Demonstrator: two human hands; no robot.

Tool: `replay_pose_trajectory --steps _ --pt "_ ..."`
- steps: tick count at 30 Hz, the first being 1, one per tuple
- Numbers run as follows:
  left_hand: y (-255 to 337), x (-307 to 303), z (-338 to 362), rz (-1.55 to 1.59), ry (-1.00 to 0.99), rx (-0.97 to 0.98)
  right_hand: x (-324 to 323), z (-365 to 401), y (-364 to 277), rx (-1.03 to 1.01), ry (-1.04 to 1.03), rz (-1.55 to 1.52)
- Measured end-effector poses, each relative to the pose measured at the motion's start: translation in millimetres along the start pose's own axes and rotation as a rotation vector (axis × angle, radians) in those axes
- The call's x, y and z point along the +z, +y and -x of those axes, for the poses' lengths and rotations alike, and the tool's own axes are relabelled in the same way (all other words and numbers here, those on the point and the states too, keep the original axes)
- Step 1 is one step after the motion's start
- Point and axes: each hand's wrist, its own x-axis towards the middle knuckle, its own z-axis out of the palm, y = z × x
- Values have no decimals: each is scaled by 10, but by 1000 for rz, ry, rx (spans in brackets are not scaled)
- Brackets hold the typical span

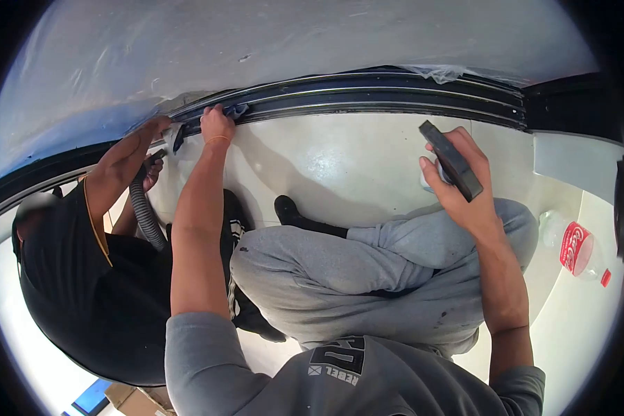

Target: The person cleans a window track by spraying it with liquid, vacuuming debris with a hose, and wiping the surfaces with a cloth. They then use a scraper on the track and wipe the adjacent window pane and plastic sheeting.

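Note:
My left hand (217, 125) reaches forward to the black sliding-door track (367, 97), its fingers closed on a dark blue cloth (237, 110) pressed against the rails. Raised over my right knee, my right hand (468, 170) is wrapped round a black oblong object (452, 161). A pale part shows beneath that object, and I cannot make out its exact kind. To my left a co-worker in a black shirt (69, 270) crouches by the same track. One of that person's hands is at the rails near a whitish cloth (173, 132); the other holds a grey ribbed hose (144, 211).
Plastic sheeting (291, 41) hangs beyond the track. A Coca-Cola bottle (577, 248) lies on its side on the floor at the right. Behind the co-worker is a cardboard box (135, 401). My crossed legs in grey trousers (353, 270) rest on the pale tiled floor (312, 159).

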Motion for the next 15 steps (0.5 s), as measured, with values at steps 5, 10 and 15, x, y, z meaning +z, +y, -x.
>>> replay_pose_trajectory --steps 5,10,15 --pt "939 -260 249 123 -182 180 39 -36 34 -56 17 -26" --pt "2571 -284 610 219 -284 512 24 -25 9 -13 24 -17" --pt "3062 -359 824 466 -260 573 42 -12 90 51 60 -42"
